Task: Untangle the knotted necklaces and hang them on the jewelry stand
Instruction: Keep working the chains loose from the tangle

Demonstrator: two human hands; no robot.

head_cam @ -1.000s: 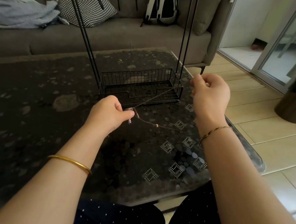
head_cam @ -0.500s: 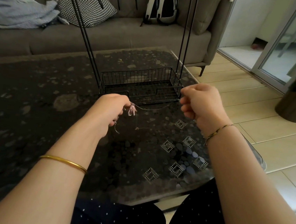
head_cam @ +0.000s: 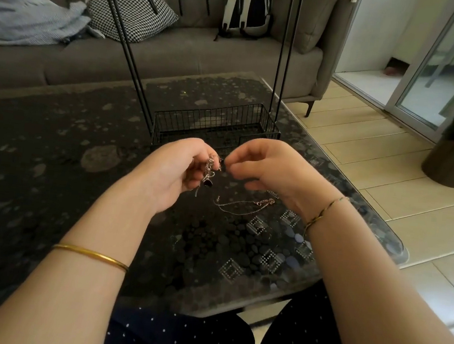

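Observation:
My left hand (head_cam: 177, 170) holds a bunched silver necklace (head_cam: 209, 170) with a dark pendant hanging from it, just above the table. My right hand (head_cam: 269, 170) is close beside it, its fingertips pinching the chain at the top of the bunch. A second thin chain (head_cam: 240, 205) with a rose-gold clasp lies loose on the table below my right hand. The black wire jewelry stand (head_cam: 217, 123) sits just beyond my hands, with a mesh basket base and tall rods; its hooks at the top are bare.
The dark patterned glass table (head_cam: 54, 153) ends at a rounded corner on the right, over tiled floor. A grey sofa (head_cam: 177, 51) with a houndstooth cushion, folded cloth and a backpack stands behind the stand. A round stool is at the right.
My hands have come together from being spread apart. The chain that was stretched between them is now bunched in my left hand, and another chain lies on the table.

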